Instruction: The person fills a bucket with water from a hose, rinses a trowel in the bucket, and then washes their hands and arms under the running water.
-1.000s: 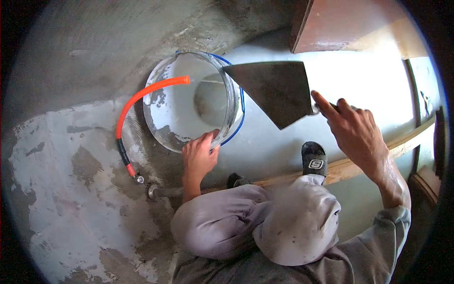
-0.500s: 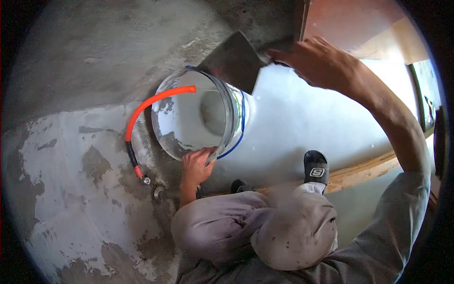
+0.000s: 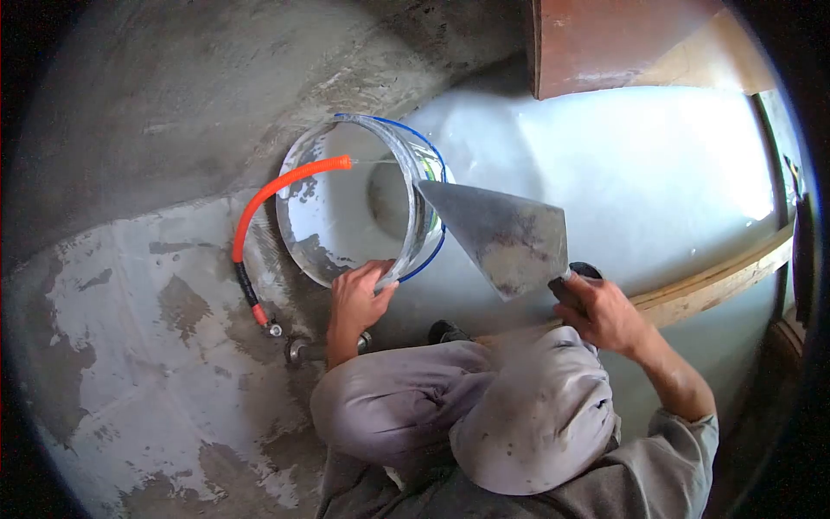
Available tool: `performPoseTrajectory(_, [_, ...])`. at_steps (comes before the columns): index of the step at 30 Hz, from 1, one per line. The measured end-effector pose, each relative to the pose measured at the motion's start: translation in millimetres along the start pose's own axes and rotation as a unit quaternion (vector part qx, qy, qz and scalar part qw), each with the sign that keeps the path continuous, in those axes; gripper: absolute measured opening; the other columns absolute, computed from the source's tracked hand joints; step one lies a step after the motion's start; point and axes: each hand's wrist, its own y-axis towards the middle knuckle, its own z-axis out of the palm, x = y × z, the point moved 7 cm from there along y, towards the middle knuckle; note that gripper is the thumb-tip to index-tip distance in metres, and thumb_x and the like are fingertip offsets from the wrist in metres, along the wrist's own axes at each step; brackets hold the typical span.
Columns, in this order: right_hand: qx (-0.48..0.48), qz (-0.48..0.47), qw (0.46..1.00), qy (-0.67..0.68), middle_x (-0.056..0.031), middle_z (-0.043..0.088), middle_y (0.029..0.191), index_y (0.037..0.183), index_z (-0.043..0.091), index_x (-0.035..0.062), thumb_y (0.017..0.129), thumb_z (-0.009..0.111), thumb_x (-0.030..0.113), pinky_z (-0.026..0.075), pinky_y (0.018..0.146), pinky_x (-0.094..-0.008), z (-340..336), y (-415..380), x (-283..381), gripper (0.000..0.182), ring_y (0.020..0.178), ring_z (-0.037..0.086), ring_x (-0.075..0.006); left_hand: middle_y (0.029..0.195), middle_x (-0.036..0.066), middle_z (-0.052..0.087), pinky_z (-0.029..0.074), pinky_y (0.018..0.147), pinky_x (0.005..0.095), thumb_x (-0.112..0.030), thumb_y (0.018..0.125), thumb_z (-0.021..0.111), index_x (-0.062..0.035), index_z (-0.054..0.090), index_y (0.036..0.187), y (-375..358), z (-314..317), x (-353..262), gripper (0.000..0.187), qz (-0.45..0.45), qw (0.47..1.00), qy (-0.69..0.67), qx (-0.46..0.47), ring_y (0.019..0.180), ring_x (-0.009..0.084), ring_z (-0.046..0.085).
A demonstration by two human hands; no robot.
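Note:
My left hand grips the near rim of a tilted bucket, whose walls carry grey residue. My right hand is closed round the dark handle of a broad metal trowel. The trowel's narrow end touches or overlaps the right side of the bucket's rim, and grey smears mark its blade. An orange hose curves over the bucket's left edge, its end above the opening, with a thin stream of water leaving it. A blue band runs around the bucket's right side.
The hose's other end meets a metal fitting by the patchy grey wall. A wooden beam crosses behind my right hand. A reddish-brown board stands at the top right above the pale, shiny surface.
My right hand has come down and nearer to my knees, turning the trowel so its narrow end lies at the bucket's right rim. My left hand has stayed on the rim.

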Motion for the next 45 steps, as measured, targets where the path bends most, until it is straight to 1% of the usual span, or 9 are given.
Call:
performPoseTrajectory(3, [-0.021,0.015,0.999,-0.040,-0.0233,0.065,0.088,0.147,0.038,0.0030,0.090,0.064,0.015,0.051,0.068,-0.0507,8,-6,5,0.064,0.078,0.064,-0.0430,0.102,0.009,0.070,0.053,0.076,0.0438,-0.020,0.083,0.069,-0.0092,0.069,0.108,-1,2,2,0.028,0.024,0.999,-0.016,-0.014,0.088,0.0358,0.066])
performPoseTrajectory(9, [-0.015,0.006,0.997,-0.071,-0.0238,0.064,0.083,0.144,0.039,-0.0003,0.091,0.062,0.016,0.051,0.067,-0.0507,-11,71,13,0.060,0.073,0.063,-0.0434,0.100,0.011,0.070,0.052,0.074,0.0451,-0.017,0.083,0.069,-0.0073,0.068,0.108,-5,6,6,0.028,0.036,0.999,-0.010,-0.022,0.085,0.0379,0.065])
performPoseTrajectory(21, [0.011,0.013,0.970,-0.243,-0.0180,0.066,0.085,0.148,0.038,0.0074,0.093,0.061,0.017,0.054,0.067,-0.0454,-32,27,23,0.060,0.072,0.067,-0.0330,0.098,0.015,0.069,0.051,0.077,0.0452,-0.015,0.081,0.070,-0.0057,0.067,0.108,-2,8,13,0.029,-0.001,1.000,-0.006,-0.017,0.088,0.0397,0.065])
performPoseTrajectory(25, [-0.010,-0.024,0.975,-0.221,-0.0181,0.066,0.084,0.148,0.040,0.0078,0.093,0.062,0.017,0.054,0.068,-0.0455,-47,39,20,0.060,0.072,0.066,-0.0354,0.110,0.015,0.068,0.050,0.089,0.0432,-0.016,0.085,0.070,-0.0017,0.064,0.111,7,8,8,0.031,-0.014,0.995,-0.091,0.043,0.102,0.0343,0.065])
performPoseTrajectory(27, [-0.020,-0.031,0.980,-0.196,-0.0184,0.066,0.085,0.147,0.040,0.0078,0.093,0.063,0.017,0.053,0.068,-0.0468,-45,37,16,0.060,0.073,0.066,-0.0369,0.123,0.015,0.064,0.049,0.097,0.0426,-0.018,0.087,0.070,-0.0008,0.059,0.119,12,8,15,0.038,0.028,0.967,-0.232,0.096,0.114,0.0313,0.062])
performPoseTrajectory(28, [-0.028,-0.030,0.983,-0.177,-0.0185,0.066,0.085,0.147,0.040,0.0077,0.093,0.063,0.018,0.053,0.068,-0.0474,-39,32,11,0.060,0.074,0.066,-0.0376,0.128,0.015,0.060,0.047,0.099,0.0442,-0.019,0.089,0.070,-0.0013,0.055,0.125,20,-2,24,0.043,-0.021,0.930,-0.365,0.039,0.119,0.0314,0.058])
performPoseTrajectory(32, [-0.020,-0.001,0.991,-0.134,-0.0191,0.067,0.087,0.147,0.040,0.0078,0.092,0.063,0.018,0.053,0.069,-0.0485,-23,30,4,0.061,0.076,0.067,-0.0385,0.138,0.015,0.049,0.044,0.103,0.0523,-0.022,0.093,0.070,-0.0073,0.041,0.138,82,-13,104,0.056,-0.176,0.662,-0.709,-0.171,0.131,0.0362,0.048])
performPoseTrajectory(38, [-0.054,-0.010,0.984,-0.171,-0.0208,0.066,0.090,0.150,0.035,0.0102,0.091,0.063,0.017,0.054,0.071,-0.0489,-9,25,4,0.065,0.076,0.067,-0.0395,0.120,0.010,0.059,0.048,0.095,0.0469,-0.025,0.096,0.066,-0.0084,0.052,0.117,142,-30,79,0.031,-0.097,0.620,-0.744,-0.231,0.122,0.0294,0.052])
performPoseTrajectory(45, [-0.037,-0.007,0.981,-0.192,-0.0210,0.065,0.089,0.150,0.034,0.0098,0.092,0.061,0.016,0.055,0.069,-0.0482,-1,26,13,0.065,0.073,0.067,-0.0388,0.117,0.007,0.061,0.044,0.093,0.0388,-0.034,0.094,0.068,-0.0094,0.054,0.121,154,-41,64,0.040,-0.088,0.592,-0.743,-0.299,0.114,0.0229,0.053])
